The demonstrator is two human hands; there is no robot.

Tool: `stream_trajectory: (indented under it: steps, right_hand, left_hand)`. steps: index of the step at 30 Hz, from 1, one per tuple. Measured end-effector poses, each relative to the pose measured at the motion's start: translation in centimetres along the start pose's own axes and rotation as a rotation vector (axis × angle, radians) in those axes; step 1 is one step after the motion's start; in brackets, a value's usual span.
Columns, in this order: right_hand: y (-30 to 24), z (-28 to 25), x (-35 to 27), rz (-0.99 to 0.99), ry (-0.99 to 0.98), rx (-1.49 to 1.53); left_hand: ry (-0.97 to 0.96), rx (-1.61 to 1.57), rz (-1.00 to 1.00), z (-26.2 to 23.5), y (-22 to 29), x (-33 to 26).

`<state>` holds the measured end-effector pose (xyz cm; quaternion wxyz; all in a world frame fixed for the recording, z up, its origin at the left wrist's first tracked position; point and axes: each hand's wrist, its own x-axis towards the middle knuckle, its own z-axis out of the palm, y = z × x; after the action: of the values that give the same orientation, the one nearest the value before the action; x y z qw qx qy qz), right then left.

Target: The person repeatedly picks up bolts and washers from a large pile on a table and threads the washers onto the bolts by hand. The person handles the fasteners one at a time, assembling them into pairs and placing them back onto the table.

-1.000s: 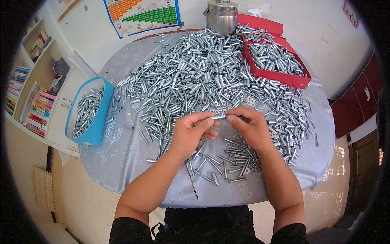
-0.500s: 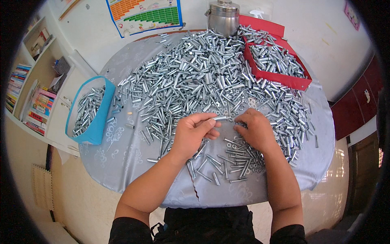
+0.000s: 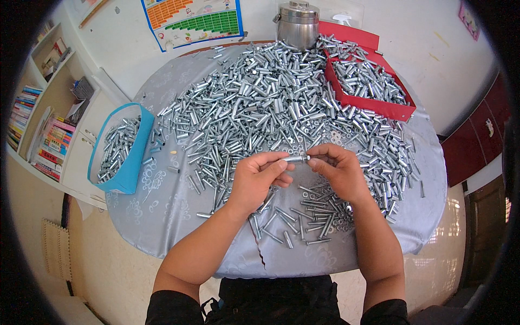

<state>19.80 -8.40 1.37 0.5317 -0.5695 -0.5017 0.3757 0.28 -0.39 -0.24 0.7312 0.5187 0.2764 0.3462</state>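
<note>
- Head view looks down on my two hands meeting over the near middle of a round table [image 3: 162, 227] draped in a grey patterned cloth.
- Between them I hold one small metal sleeve [image 3: 297, 158], lying level just above the heap.
- My left hand [image 3: 259, 179] has thumb and fingers closed on the sleeve's left end.
- My right hand [image 3: 338, 172] pinches its right end with curled fingertips.
- A wide pile of silvery sleeves and bolts [image 3: 260, 108] covers most of the table beyond my hands.
- A thinner scatter of slim bolts [image 3: 309, 216] lies under and just in front of my wrists.
- A blue bin [image 3: 130, 157] with more silvery parts sits at the left edge of the table.
- A red tray [image 3: 379, 105], also filled with them, sits at the far right.
- A steel pot with a lid [image 3: 297, 24] stands at the far rim, touching the pile.
- A coloured chart [image 3: 192, 21] lies past the table, and shelves with books [image 3: 38, 135] stand to the left.
</note>
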Motion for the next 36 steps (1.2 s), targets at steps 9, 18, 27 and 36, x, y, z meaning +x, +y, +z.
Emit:
stream_trajectory:
  steps: [9, 18, 27, 36]
  right_hand:
    - [-0.2, 0.3, -0.1, 0.054, -0.007, 0.001]
    - [-0.3, 0.4, -0.1, 0.024, 0.094, -0.113]
    - [0.2, -0.7, -0.2, 0.186, -0.105, -0.082]
    - [0.4, 0.2, -0.1, -0.001, -0.014, -0.064]
  left_hand:
    - [-0.010, 0.033, 0.007, 0.1, 0.0, 0.0]
    - [-0.023, 0.019, 0.004, 0.2, 0.3, -0.1]
    - [-0.036, 0.040, 0.004, 0.3, 0.4, -0.2]
    - [-0.023, 0.036, -0.011, 0.0, 0.3, -0.2]
